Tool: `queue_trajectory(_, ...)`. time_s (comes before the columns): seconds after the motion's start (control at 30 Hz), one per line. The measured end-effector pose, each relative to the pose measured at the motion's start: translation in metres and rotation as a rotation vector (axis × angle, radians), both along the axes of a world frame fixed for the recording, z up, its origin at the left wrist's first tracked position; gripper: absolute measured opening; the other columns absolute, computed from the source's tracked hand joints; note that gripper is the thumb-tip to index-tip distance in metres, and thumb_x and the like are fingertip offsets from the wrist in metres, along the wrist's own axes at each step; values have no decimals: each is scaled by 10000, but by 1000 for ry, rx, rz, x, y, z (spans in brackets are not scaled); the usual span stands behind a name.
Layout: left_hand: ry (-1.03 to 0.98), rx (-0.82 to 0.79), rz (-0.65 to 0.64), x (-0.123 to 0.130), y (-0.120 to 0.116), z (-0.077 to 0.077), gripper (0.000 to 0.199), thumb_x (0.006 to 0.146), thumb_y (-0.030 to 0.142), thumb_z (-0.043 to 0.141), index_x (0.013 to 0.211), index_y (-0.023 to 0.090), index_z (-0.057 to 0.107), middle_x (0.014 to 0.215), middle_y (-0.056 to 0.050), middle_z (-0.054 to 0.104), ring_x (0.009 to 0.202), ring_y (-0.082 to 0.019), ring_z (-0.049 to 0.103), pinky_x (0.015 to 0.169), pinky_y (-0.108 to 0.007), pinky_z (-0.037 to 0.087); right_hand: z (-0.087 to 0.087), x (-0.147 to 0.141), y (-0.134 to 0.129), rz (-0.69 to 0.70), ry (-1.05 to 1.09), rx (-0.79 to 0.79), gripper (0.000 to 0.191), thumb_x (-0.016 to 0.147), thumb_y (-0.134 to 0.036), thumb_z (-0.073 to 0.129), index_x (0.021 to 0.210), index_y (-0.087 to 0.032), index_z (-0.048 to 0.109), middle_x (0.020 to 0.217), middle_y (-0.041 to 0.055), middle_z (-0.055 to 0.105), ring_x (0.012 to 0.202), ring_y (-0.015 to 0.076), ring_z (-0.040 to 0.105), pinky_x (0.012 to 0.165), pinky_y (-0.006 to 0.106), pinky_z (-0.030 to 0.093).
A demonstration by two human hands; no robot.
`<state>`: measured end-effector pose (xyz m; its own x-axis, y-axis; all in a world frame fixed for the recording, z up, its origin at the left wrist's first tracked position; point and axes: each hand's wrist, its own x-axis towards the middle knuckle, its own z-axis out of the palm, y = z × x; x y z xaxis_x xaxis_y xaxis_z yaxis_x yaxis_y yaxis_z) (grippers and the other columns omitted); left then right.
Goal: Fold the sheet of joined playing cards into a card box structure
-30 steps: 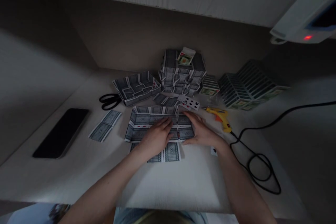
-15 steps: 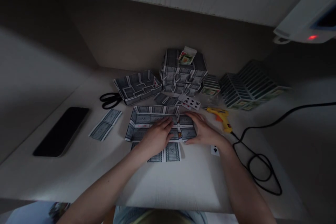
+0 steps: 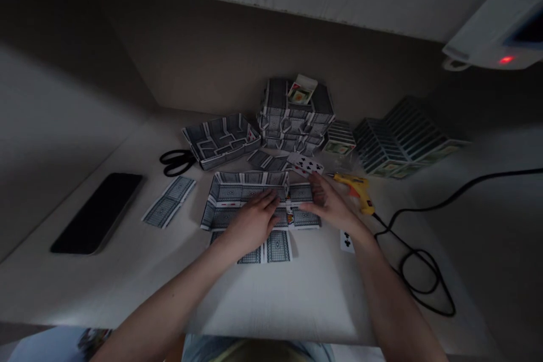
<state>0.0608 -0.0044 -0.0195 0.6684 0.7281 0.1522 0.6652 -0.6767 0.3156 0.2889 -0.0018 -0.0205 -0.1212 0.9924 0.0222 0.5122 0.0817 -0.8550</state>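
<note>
A shallow box made of playing cards (image 3: 229, 192) lies in front of me, its back and left walls upright. Its right side panel (image 3: 306, 219) lies folded out flat, and a front panel (image 3: 279, 246) is spread toward me. My left hand (image 3: 254, 218) rests inside the box with its fingers extended over the card floor. Over the right panel is my right hand (image 3: 331, 203), thumb and fingers apart, nothing held; whether its fingertips touch the cards I cannot tell.
Behind stand a card tray (image 3: 223, 141) and a stack of card boxes (image 3: 296, 110). A yellow glue gun (image 3: 355, 188) with a black cable lies right. Scissors (image 3: 177, 162), paired cards (image 3: 169, 202) and a phone (image 3: 98, 213) lie left. Card packs (image 3: 407, 138) stand back right.
My right hand has shifted from the outer edge of the right panel to above it, uncovering that edge. My left hand has stayed in the box.
</note>
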Motion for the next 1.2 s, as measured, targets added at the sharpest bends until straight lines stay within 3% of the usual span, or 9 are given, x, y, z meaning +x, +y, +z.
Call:
queue_trajectory(0.13,39,-28,34,6,-5,-3,418,868,289,360,1238,110,433,1349,-115,382,1275,-204,290,1054,-364,267,-10,-15,4,-126,178,-116,461,693,-430,575,1072,-173,516,1011,88,618,885,216,587,764,345,464)
queue_trajectory(0.27,95,-115,84,6,-15,8,455,855,255,383,1266,60,391,1374,-170,312,1296,-258,223,1054,-434,236,-12,-26,1,-125,194,-166,319,694,-385,565,921,-160,563,898,61,646,819,202,586,738,324,457)
queue_trajectory(0.37,24,-309,-106,-11,-15,38,440,848,342,406,1250,166,434,1379,-111,326,1299,-257,211,1012,-422,308,-11,-26,-2,-67,275,-227,282,705,-335,549,930,-166,557,896,50,641,806,190,583,738,312,451)
queue_trajectory(0.47,-141,-704,-391,-41,-8,77,391,866,367,365,1248,316,427,1337,6,411,1228,-180,378,968,-323,378,-10,-22,-1,-25,325,-251,273,697,-332,559,920,-175,571,917,39,640,827,193,576,771,320,437)
queue_trajectory(0.57,-327,-1044,-485,-71,2,97,374,819,420,442,1163,304,533,1243,-23,521,1127,-216,493,857,-328,460,-8,-19,0,-5,342,-251,299,700,-359,565,941,-182,582,935,34,639,852,200,570,783,324,428)
queue_trajectory(0.63,-529,-1076,-320,-82,10,94,423,781,499,457,1100,256,590,1122,-82,605,1007,-247,573,787,-356,487,-7,-18,1,17,359,-286,316,696,-374,576,949,-185,589,920,31,643,830,198,575,756,315,433)
queue_trajectory(0.8,-838,-762,175,-76,26,70,338,767,352,548,1068,204,587,1094,-74,613,938,-200,584,791,-321,467,-9,-18,0,127,394,-399,307,683,-360,607,936,-187,608,860,7,653,735,174,582,680,284,437)
queue_trajectory(1.03,-571,-896,-136,-32,31,43,402,684,283,634,1068,179,573,1136,-57,587,1043,-194,529,913,-322,389,-5,-23,-2,203,298,-345,343,696,-346,600,984,-161,621,907,18,654,830,204,583,719,296,441)
queue_trajectory(1.2,-610,-793,-23,-22,33,19,207,643,288,657,780,141,612,903,-49,661,896,-183,579,837,-301,419,-1,-27,-5,183,345,-246,426,683,-311,623,1089,-194,564,1045,19,623,950,199,563,799,294,435)
